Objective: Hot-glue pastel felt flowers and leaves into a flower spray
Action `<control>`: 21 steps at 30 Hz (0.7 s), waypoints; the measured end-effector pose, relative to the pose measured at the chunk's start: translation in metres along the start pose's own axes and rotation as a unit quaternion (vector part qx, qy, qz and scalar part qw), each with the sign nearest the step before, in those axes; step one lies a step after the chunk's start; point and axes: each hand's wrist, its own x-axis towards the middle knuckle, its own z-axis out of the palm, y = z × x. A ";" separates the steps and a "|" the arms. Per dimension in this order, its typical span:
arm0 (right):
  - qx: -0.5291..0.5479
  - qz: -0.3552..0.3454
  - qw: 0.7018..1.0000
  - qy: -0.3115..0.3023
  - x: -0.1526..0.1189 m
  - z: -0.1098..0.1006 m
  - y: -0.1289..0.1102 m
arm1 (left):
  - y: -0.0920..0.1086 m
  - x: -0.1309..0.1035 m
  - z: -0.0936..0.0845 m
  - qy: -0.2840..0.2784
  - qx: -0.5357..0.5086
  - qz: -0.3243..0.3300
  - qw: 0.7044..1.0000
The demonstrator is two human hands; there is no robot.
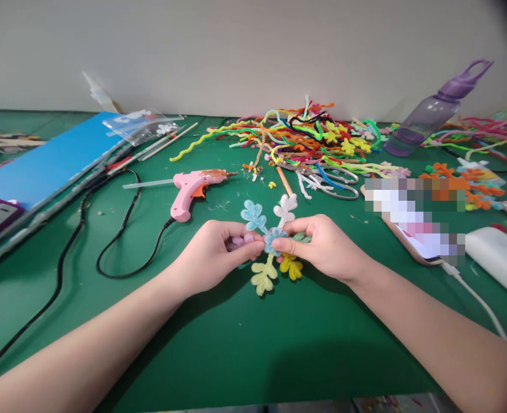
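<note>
Between my two hands is a pipe-cleaner snowflake with a blue flower-shaped centre. Its fuzzy arms are blue, white, yellow, pale yellow, lilac and green. My left hand pinches it from the left, thumb by the centre, and partly covers the lilac arm. From the right, my right hand grips it with the thumb against the blue centre, hiding most of the green arm. Beyond my left hand, a pink hot glue gun lies on its side with a clear glue stick in its back.
Behind lie a heap of coloured pipe cleaners, scissors and a tilted purple bottle. To the right are a phone on a white cable and a white power bank. A blue board and black cord occupy the left.
</note>
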 end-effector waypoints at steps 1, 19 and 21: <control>-0.005 -0.003 1.000 -0.002 0.000 0.000 0.000 | 0.000 0.000 0.000 0.001 0.003 0.000 1.000; -0.048 -0.045 0.998 0.022 -0.002 0.004 0.002 | 0.001 0.000 0.002 0.015 -0.007 -0.010 1.000; -0.047 -0.045 0.997 0.032 -0.002 0.005 0.003 | 0.000 0.000 0.002 0.016 -0.003 -0.013 1.000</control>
